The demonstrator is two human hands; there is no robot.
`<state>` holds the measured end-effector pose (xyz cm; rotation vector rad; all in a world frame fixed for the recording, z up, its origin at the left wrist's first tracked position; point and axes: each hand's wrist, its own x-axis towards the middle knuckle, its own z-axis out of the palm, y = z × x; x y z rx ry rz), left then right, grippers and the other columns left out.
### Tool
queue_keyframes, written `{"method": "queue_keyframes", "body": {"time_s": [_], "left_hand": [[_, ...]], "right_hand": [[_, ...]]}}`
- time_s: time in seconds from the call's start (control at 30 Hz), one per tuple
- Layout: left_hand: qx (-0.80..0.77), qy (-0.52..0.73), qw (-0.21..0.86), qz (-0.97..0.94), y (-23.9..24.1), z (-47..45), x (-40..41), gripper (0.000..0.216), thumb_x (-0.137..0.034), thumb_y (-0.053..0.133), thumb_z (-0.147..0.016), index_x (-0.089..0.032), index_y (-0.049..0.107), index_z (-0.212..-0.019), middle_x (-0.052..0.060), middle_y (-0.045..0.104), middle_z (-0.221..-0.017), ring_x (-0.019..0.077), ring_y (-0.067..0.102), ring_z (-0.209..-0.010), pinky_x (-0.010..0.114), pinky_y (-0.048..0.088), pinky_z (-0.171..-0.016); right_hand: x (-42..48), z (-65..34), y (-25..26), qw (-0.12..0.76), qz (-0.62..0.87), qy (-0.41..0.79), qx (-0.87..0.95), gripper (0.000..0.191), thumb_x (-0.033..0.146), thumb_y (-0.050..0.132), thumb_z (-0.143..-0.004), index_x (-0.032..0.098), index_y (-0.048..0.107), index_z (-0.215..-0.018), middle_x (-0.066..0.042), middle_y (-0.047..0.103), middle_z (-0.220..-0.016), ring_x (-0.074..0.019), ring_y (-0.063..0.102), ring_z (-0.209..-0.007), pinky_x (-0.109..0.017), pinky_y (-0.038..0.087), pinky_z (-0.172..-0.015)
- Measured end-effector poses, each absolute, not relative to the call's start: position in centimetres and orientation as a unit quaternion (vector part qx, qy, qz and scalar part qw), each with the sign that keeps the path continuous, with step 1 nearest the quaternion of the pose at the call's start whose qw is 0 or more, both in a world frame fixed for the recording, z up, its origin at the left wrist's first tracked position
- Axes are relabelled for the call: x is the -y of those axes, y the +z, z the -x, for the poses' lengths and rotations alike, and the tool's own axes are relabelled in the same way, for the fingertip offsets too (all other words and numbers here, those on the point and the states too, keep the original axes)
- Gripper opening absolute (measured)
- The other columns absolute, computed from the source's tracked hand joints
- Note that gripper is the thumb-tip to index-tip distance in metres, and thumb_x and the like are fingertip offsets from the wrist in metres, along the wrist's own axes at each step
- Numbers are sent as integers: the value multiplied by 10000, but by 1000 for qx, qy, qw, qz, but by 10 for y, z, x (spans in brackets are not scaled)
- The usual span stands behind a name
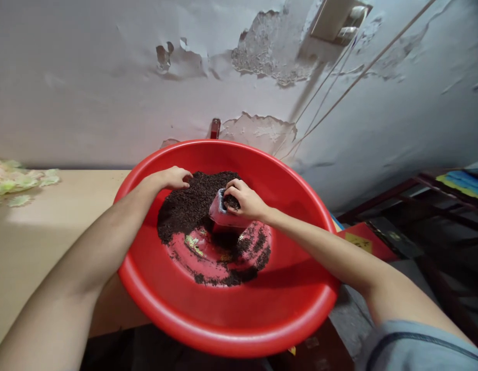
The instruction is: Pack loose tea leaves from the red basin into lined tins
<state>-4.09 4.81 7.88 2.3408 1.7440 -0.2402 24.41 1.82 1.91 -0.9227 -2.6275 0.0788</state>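
Observation:
A wide red plastic basin holds a heap of dark, loose, grainy material, with thin streaks of it over the rest of the floor. My right hand grips a small see-through plastic container at its open top. Dark grains show inside the container, beside my fingers; it looks pinkish against the red and casts a shadow beneath it. At the heap's far left edge is my left hand, holding nothing I can see, its thumb apart from loosely bent fingers. Whether those fingertips touch the grains is unclear.
Behind the basin stands a wall with peeling paint, a socket box and hanging cords. Pale artificial flowers lie on the light tabletop at left. A red box and a dark rack are at right.

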Motion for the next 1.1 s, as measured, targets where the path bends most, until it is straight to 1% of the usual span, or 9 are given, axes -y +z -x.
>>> {"method": "queue_keyframes", "body": {"time_s": [0.17, 0.33, 0.43, 0.6, 0.73, 0.83, 0.9, 1.0, 1.1], "left_hand": [[-524, 1, 97, -846, 83, 10, -34, 548, -277, 565, -946, -151, 535, -1479, 115, 595, -1489, 223, 574, -1357, 286, 415, -1142], [-453, 54, 137, -879, 84, -12, -15, 725, -209, 565, -877, -102, 375, -1568, 147, 458, -1600, 224, 479, -1449, 283, 363, -1195], [-409, 39, 183, -893, 81, -13, -12, 914, -300, 620, -859, -93, 188, -1636, 179, 311, -1670, 263, 359, -1525, 317, 323, -1229], [-397, 5, 167, -902, 71, -5, -18, 1161, -466, 729, -799, -63, 49, -1649, 230, 72, -1709, 324, 121, -1591, 371, 207, -1279], [-405, -25, 158, -900, 69, -3, -19, 1317, -550, 780, -739, -52, -39, -1642, 263, -38, -1699, 357, 19, -1592, 413, 164, -1284], [-410, -46, 152, -898, 67, -8, -14, 1327, -625, 738, -770, -80, -106, -1637, 281, -78, -1686, 386, -10, -1585, 493, 152, -1275], [-409, -51, 141, -900, 65, -16, -8, 1271, -657, 675, -825, -85, -119, -1635, 292, -62, -1681, 390, 0, -1585, 520, 146, -1268], [-406, -49, 112, -906, 58, -30, 1, 1149, -672, 580, -906, -71, -65, -1642, 296, 9, -1681, 369, 40, -1591, 523, 136, -1269], [-388, -41, 69, -918, 51, -44, 7, 976, -617, 517, -977, -78, 59, -1650, 250, 98, -1693, 323, 67, -1598, 511, 127, -1280]], "right_hand": [[-14, -240, 17, 152, 351, -21, 924, 505, 501, 494, -1018, 146, 599, -1361, -200, 525, -1429, -341, 443, -1305, -536, 382, -1100], [-25, -253, 24, 83, 300, 62, 948, 791, 625, 425, -1020, 116, 300, -1612, -220, 231, -1682, -346, 211, -1560, -581, 222, -1242], [-32, -264, 28, 49, 283, 81, 954, 749, 602, 382, -1045, 162, 256, -1638, -168, 202, -1703, -344, 120, -1590, -636, 107, -1260], [-27, -266, 23, 81, 261, 67, 960, 799, 583, 504, -1009, 109, 298, -1619, -226, 183, -1687, -376, 127, -1583, -654, 157, -1245], [-24, -260, 23, 92, 268, 93, 955, 874, 610, 535, -982, 110, 240, -1636, -216, 130, -1696, -365, 95, -1589, -657, 74, -1255], [-28, -263, 33, 120, 280, 162, 939, 831, 553, 569, -978, 139, 268, -1633, -186, 247, -1679, -339, 176, -1580, -645, 116, -1260], [-32, -267, 42, 164, 294, 197, 921, 592, 458, 568, -990, 207, 503, -1522, -129, 479, -1577, -306, 391, -1503, -601, 245, -1244], [-35, -277, 57, 247, 360, 202, 876, 288, 416, 598, -965, 249, 778, -1116, -76, 754, -1185, -257, 691, -1135, -458, 494, -1058], [-36, -284, 66, 270, 440, 155, 843, 256, 451, 654, -928, 240, 795, -897, -52, 759, -848, -222, 705, -828, -368, 538, -829]]}}
